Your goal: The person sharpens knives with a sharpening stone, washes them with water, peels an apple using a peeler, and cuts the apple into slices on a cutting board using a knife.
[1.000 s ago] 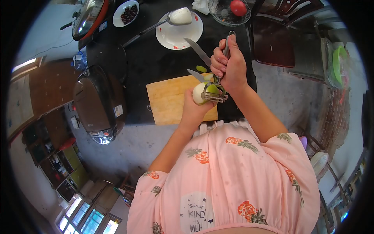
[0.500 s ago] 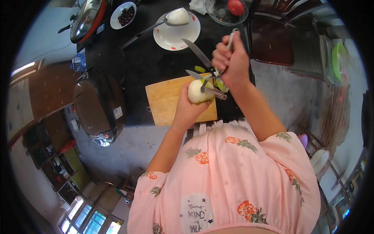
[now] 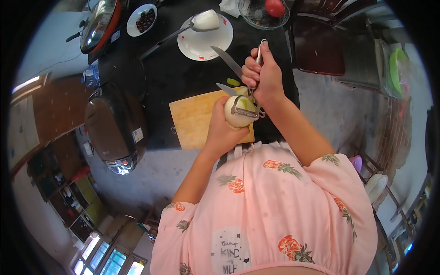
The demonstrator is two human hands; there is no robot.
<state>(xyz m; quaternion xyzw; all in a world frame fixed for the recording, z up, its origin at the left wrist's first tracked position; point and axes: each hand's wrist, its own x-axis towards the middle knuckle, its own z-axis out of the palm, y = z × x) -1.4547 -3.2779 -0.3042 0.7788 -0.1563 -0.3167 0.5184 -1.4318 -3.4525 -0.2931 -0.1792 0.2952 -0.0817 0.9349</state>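
Note:
My left hand (image 3: 219,130) is closed around a round, pale, mostly peeled fruit (image 3: 233,120) with traces of green skin, above the near right part of a wooden cutting board (image 3: 190,114). My right hand (image 3: 266,75) grips the handle of a metal Y-shaped peeler (image 3: 245,112), whose blade lies across the fruit's right side. Behind them, a large knife (image 3: 225,58) and a smaller knife (image 3: 225,89) point to the far left, their handles mostly hidden by my right hand and the fruit. A green peel piece (image 3: 233,82) lies on the table beyond the board.
A white plate (image 3: 192,46) at the back bears a long-handled utensil (image 3: 176,34). A bowl of dark fruit (image 3: 129,28) and a glass bowl (image 3: 250,20) with a red fruit flank it. A brown appliance (image 3: 112,121) stands left, a wooden chair (image 3: 321,55) right.
My right hand has shifted slightly left and down, and the peeler has turned so its blade now lies across the fruit. The fruit appears tilted in my left hand.

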